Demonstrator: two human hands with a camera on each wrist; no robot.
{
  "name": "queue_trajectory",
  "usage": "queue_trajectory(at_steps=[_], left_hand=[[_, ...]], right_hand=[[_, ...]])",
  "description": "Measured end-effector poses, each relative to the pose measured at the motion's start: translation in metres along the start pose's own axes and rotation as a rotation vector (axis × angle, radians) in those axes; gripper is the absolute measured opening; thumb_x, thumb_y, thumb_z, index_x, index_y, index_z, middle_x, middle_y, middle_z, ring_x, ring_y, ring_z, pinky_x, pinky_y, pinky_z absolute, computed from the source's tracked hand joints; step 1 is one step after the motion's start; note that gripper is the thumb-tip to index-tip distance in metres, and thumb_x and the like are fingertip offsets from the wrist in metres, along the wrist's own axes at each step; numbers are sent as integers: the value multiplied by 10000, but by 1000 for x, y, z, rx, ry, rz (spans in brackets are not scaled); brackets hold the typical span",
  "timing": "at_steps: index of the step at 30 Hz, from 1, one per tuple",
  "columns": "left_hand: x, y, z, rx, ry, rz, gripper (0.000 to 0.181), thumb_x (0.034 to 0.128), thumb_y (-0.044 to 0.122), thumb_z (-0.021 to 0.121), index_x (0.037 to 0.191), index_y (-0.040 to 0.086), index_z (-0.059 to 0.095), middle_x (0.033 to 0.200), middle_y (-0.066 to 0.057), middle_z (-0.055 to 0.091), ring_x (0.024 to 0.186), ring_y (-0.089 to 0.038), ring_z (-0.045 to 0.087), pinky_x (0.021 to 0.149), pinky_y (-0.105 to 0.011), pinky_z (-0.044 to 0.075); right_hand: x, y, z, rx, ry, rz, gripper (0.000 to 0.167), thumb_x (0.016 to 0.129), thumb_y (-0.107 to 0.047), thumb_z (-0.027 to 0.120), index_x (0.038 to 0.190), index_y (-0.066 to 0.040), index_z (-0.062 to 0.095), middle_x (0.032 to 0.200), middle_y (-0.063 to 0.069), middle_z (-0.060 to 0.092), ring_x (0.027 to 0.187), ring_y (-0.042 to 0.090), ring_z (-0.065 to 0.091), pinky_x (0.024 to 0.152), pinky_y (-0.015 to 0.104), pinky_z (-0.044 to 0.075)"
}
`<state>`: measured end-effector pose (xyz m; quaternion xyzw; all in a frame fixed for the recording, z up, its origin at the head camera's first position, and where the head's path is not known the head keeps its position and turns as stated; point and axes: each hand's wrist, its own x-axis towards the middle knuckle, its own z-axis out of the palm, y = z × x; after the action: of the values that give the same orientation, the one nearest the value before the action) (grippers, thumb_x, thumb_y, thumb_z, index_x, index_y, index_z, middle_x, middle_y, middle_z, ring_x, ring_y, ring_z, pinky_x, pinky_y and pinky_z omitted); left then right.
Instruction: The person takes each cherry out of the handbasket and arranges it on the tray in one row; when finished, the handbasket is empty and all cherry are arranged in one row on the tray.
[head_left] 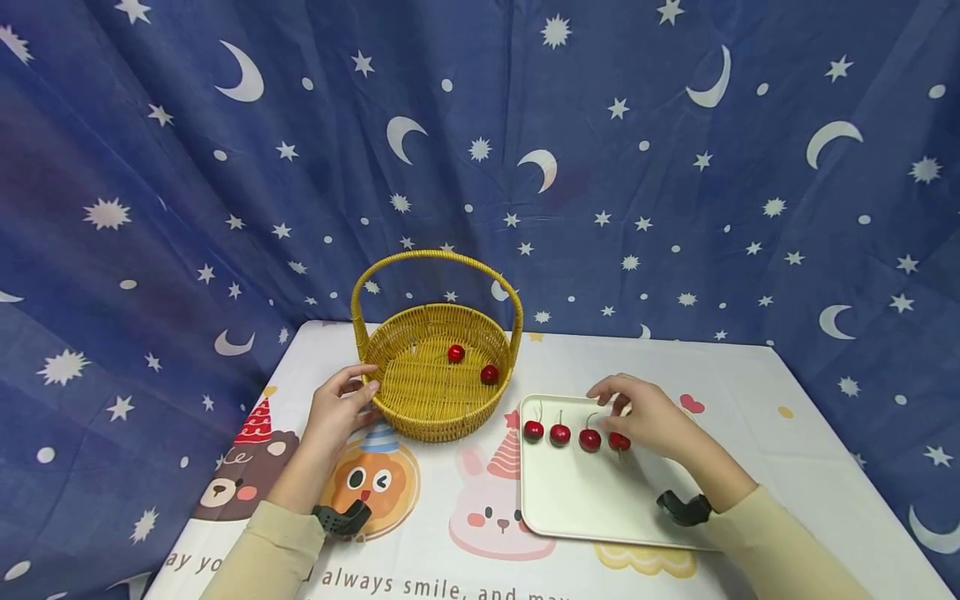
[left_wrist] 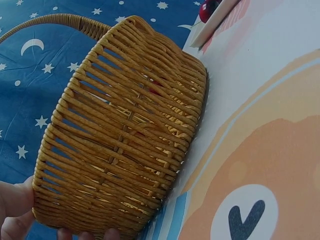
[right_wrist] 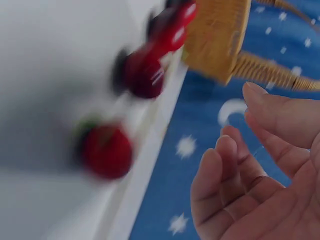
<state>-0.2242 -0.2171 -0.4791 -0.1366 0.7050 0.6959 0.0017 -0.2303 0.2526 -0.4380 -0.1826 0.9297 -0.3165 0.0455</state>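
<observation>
Table (head_left: 780,417) has a white printed cover. Two items directly on it: wicker basket (head_left: 431,425), upright, about 10–11 o'clock of table centre; shallow cream tray (head_left: 570,504), flat, about 3 o'clock. Basket and tray apart, tray at basket's 4 o'clock. Prints, clocked from basket: bear (head_left: 258,479) 8, orange face (head_left: 375,482) 7, pink bunny (head_left: 495,525) 5. Lettering (head_left: 420,586) along table's 6 o'clock side. Red heart print (head_left: 692,403) off tray's 1–2 o'clock. Yellow print (head_left: 645,561) at tray's 6, partly covered.
</observation>
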Motion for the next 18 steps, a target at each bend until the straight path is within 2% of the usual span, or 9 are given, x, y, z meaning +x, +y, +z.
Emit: queue_trajectory(at_steps=[3, 7, 12, 18], left_hand=[[0, 0, 0, 2, 3, -3, 436, 1084, 128, 649, 1513, 91, 580, 1189, -49, 451, 932, -126, 638, 828, -321, 667], [0, 0, 0, 6, 1, -5, 430, 1086, 126, 646, 1510, 98, 586, 1196, -57, 458, 937, -120, 638, 841, -330, 667], [0, 1, 0, -2, -3, 2, 433, 1086, 120, 644, 1514, 97, 585, 1182, -60, 464, 951, -143, 651, 857, -347, 670], [0, 0, 0, -22, 0, -2, 435, 1082, 104, 646, 1512, 87, 586, 1161, -60, 465, 909, -144, 667, 855, -351, 672]], right_hand=[[11, -22, 10, 27, -15, -50, 386, 891, -11, 841, 1244, -131, 741, 1152, 121, 719, 959, 190, 649, 735, 282, 578], [30, -53, 28, 58, -14, -163, 409, 885, -16, 853, 1243, -182, 745, 1177, 99, 725, 955, 176, 667, 791, 310, 598], [60, -85, 53, 108, -22, -276, 415, 890, 6, 840, 1250, -178, 742, 1207, 57, 722, 954, 179, 681, 777, 285, 604], [100, -111, 78, 92, -32, -299, 395, 912, -36, 837, 1265, -178, 731, 1181, 15, 697, 897, 147, 651, 775, 275, 585]])
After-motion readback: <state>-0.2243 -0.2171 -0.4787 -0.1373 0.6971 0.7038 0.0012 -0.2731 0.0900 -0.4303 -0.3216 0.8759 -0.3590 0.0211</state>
